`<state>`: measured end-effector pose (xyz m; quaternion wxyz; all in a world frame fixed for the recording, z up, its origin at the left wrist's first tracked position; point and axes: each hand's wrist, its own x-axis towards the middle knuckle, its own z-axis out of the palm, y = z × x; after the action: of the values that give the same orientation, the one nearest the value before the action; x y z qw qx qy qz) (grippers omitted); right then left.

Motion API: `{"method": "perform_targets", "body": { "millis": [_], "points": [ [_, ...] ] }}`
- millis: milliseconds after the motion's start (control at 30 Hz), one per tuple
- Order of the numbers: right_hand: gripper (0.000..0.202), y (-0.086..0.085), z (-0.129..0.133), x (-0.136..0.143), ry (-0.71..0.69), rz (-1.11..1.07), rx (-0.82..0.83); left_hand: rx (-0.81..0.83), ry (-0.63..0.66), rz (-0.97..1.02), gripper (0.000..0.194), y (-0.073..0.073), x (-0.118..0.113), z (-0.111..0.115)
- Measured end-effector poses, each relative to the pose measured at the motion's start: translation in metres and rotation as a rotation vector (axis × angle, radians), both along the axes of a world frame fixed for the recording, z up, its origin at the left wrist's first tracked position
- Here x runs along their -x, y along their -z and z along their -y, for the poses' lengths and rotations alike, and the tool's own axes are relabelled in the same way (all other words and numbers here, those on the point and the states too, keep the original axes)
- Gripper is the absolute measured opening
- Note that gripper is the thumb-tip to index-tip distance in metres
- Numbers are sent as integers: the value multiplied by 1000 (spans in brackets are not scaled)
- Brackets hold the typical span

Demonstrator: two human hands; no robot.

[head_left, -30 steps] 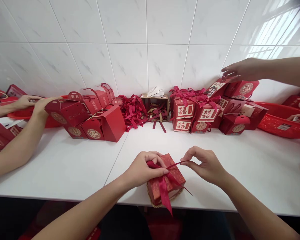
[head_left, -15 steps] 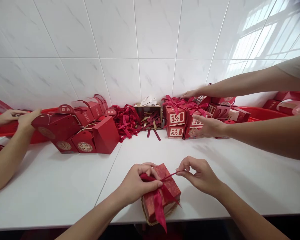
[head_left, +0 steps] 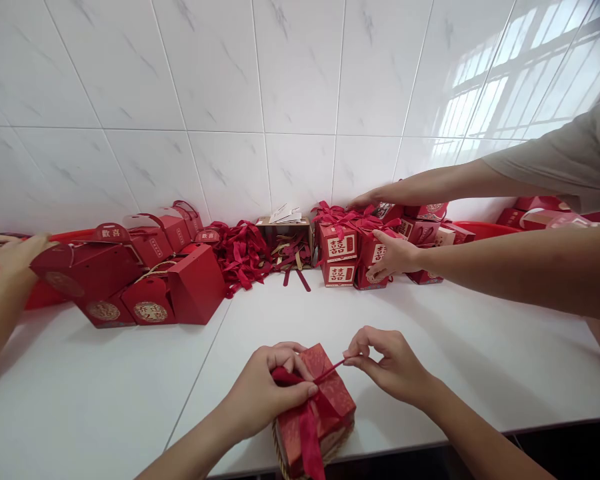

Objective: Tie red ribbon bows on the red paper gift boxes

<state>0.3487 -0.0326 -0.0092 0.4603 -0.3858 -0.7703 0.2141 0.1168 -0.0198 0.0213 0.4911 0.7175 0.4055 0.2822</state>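
A small red patterned gift box point(head_left: 337, 395) with a twisted gold cord lies at the table's front edge. Across its top runs a dark red ribbon point(head_left: 310, 437), one tail hanging down over the near side. My left hand point(head_left: 267, 387) rests on the box and pinches a gathered loop of this ribbon between thumb and fingers. To the right, my right hand point(head_left: 387, 363) pinches the thin end of the same ribbon and holds it taut, just above the table. The knot is partly hidden under my left fingers.
Red gift boxes point(head_left: 153, 303) stand at the left, beside a heap of red ribbons point(head_left: 245, 257). An open carton point(head_left: 307, 240) holds more strips. At right, another person's hands point(head_left: 397, 253) touch stacked boxes point(head_left: 340, 275). A person's hand point(head_left: 17, 257) reaches in far left.
The view has tilted and shifted slightly right. Both my hands keep their grip on the ribbon. The other person's near hand at the right has moved closer against the stacked boxes.
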Motion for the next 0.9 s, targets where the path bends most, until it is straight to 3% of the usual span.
{"method": "perform_targets", "body": {
  "millis": [167,267,400,533,567,667,800,900],
  "points": [
    [26,0,3,-2,3,7,3,-12,8,-12,23,-1,-3,1],
    [25,5,4,-3,0,-50,27,-10,3,9,31,0,-4,2],
    [23,17,11,1,40,-139,41,-21,-29,12,31,2,-4,6],
    [4,37,37,13,148,-304,-6,-102,-104,23,24,10,-5,12],
    [6,44,44,15,159,-339,-9,-134,-127,36,27,13,-6,13],
    [37,67,59,22,135,-336,23,-189,-169,91,33,18,-9,17],
    [56,101,54,30,206,-212,144,-149,-187,147,33,21,-17,23],
    [70,120,55,34,259,-129,137,-115,-229,192,27,24,-25,30]
  ]
}}
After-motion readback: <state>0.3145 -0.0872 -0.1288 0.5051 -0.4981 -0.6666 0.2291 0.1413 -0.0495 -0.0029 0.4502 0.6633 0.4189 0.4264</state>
